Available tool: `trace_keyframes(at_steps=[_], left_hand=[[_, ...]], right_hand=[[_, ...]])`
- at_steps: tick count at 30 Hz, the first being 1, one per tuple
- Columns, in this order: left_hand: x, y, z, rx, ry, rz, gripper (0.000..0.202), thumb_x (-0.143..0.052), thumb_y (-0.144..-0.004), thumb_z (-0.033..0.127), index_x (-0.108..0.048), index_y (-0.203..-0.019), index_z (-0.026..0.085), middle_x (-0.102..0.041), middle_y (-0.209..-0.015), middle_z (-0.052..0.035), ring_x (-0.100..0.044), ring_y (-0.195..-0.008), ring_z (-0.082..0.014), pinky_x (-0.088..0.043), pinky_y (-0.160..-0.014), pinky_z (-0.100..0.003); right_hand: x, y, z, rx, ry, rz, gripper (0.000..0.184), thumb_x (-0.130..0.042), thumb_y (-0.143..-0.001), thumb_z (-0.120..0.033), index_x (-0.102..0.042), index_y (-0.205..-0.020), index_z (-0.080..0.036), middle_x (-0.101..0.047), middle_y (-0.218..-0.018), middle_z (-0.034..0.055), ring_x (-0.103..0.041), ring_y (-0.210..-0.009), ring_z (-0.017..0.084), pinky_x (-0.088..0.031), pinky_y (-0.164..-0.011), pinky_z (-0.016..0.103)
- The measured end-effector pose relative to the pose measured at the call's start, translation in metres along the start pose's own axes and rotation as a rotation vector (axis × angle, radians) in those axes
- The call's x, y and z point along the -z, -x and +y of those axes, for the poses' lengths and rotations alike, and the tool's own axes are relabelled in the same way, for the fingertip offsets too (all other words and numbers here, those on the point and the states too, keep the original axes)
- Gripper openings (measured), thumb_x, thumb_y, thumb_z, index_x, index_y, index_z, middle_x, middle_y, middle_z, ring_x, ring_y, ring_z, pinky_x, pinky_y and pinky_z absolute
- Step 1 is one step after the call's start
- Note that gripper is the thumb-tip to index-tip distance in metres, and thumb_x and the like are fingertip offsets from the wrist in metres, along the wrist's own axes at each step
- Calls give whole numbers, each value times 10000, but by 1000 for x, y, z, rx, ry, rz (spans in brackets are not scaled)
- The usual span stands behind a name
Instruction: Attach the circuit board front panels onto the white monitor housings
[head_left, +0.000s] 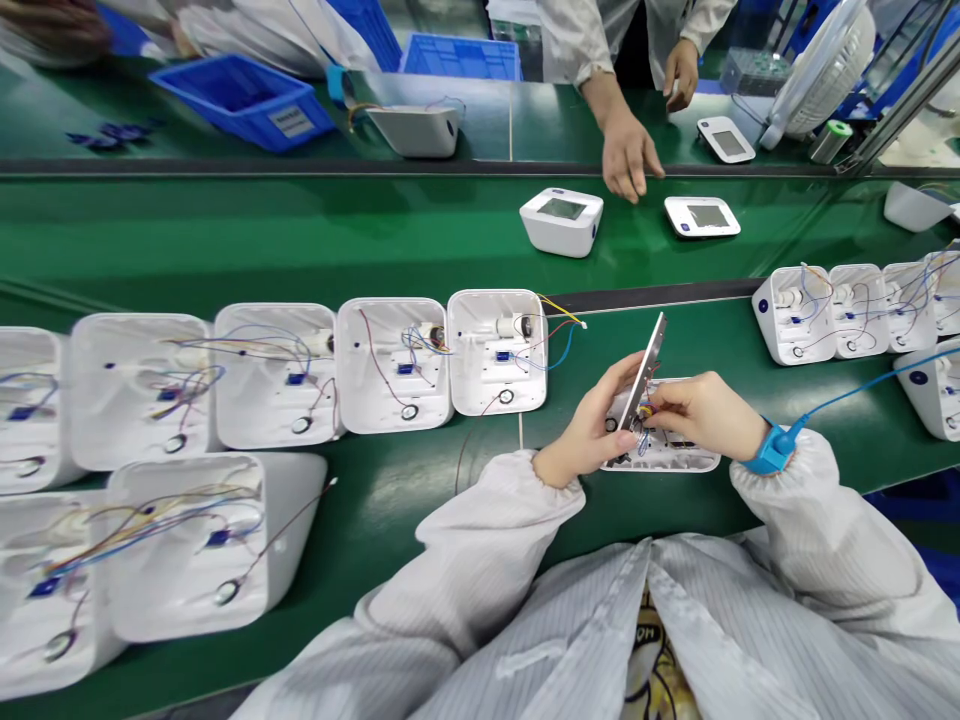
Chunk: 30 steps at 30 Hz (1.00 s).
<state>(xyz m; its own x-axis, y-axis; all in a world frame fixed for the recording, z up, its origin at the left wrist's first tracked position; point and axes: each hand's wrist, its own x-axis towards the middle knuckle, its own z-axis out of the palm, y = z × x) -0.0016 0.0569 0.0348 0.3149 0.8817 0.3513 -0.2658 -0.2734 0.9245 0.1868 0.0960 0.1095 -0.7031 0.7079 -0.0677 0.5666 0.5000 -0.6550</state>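
Note:
My left hand [589,425] is closed on a thin circuit board [651,362], held upright on edge above an open white housing [675,455] on the green bench. My right hand [701,410] pinches the coloured wires at the board's lower edge, fingers pressed together. A blue wrist strap [772,448] with a blue cord sits on my right wrist. Both sleeves are white.
Rows of open white housings with wires, such as one [496,350] just left of my hands, lie at left and at right [795,312]. On the green conveyor [300,230] stand two closed white devices [562,220]. Another person's hand [628,150] reaches over it. Blue bins [244,98] sit behind.

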Motion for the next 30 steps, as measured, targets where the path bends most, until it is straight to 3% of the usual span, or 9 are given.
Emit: trace_keyframes(at_steps=[4, 9, 13, 16, 20, 22, 26, 28, 30], left_hand=[[1, 3, 0, -6, -125, -13, 906, -704, -756, 671, -405, -1476, 211, -503, -1456, -182, -503, -1344, -379, -380, -1151, -544], [-2, 4, 3, -88, -337, -14, 856, -746, -753, 558, -402, -1457, 213, -491, -1428, -189, -513, -1320, -367, -392, -1124, -545], [-3, 1, 14, -172, -595, -90, 889, -793, -704, 431, -377, -1467, 244, -429, -1468, -188, -451, -1361, -390, -380, -1105, -581], [1, 0, 21, -208, -806, -222, 887, -787, -708, 391, -371, -1479, 250, -365, -1504, -203, -412, -1381, -410, -374, -1094, -595], [4, 3, 24, -184, -993, -374, 903, -791, -717, 466, -382, -1494, 255, -329, -1527, -220, -393, -1385, -439, -378, -1077, -609], [2, 4, 24, -138, -1027, -422, 938, -804, -705, 509, -380, -1505, 261, -319, -1546, -218, -380, -1394, -449, -369, -1083, -617], [-1, 3, 26, -67, -1059, -460, 959, -817, -697, 536, -401, -1506, 232, -302, -1558, -240, -356, -1410, -463, -349, -1100, -625], [0, 3, 28, -31, -1062, -475, 959, -822, -693, 536, -410, -1505, 234, -303, -1564, -241, -354, -1411, -466, -345, -1104, -629], [2, 2, 29, 0, -1052, -492, 970, -835, -673, 544, -420, -1502, 258, -306, -1576, -224, -356, -1410, -465, -341, -1108, -633]], right_hand=[[-1, 0, 5, 112, 362, 69, 120, -628, -901, -188, -745, -871, -184, -728, -899, 89, -622, -882, 232, -422, -735, 340], [-5, 4, 12, -12, 520, 166, 140, -624, -876, -206, -726, -961, -163, -674, -1060, 161, -522, -1099, 325, -410, -840, 424], [-10, 5, 19, -91, 367, 195, 251, -590, -904, -253, -679, -1125, -173, -658, -1182, 158, -531, -1137, 324, -448, -901, 459], [-6, 4, 24, -115, 240, 175, 223, -554, -924, -223, -684, -1100, -183, -677, -1156, 125, -579, -1113, 287, -488, -920, 446], [22, 7, 36, -61, 1, -75, 236, -628, -853, -167, -718, -1070, -190, -713, -1111, 82, -667, -1008, 219, -536, -910, 358], [40, 14, 44, -40, -104, -127, 230, -637, -854, -221, -744, -1057, -200, -715, -1176, 76, -677, -1055, 224, -535, -938, 362], [58, 35, 53, -206, -311, 143, 291, -611, -899, -438, -766, -1014, -221, -753, -1111, 57, -697, -1050, 231, -544, -945, 385], [52, 46, 55, -312, -384, 244, 350, -617, -890, -505, -763, -1015, -213, -773, -1011, 60, -719, -958, 232, -564, -895, 388], [40, 54, 56, -360, -420, 237, 383, -612, -888, -535, -766, -1005, -206, -777, -965, 64, -725, -896, 234, -573, -858, 389]])
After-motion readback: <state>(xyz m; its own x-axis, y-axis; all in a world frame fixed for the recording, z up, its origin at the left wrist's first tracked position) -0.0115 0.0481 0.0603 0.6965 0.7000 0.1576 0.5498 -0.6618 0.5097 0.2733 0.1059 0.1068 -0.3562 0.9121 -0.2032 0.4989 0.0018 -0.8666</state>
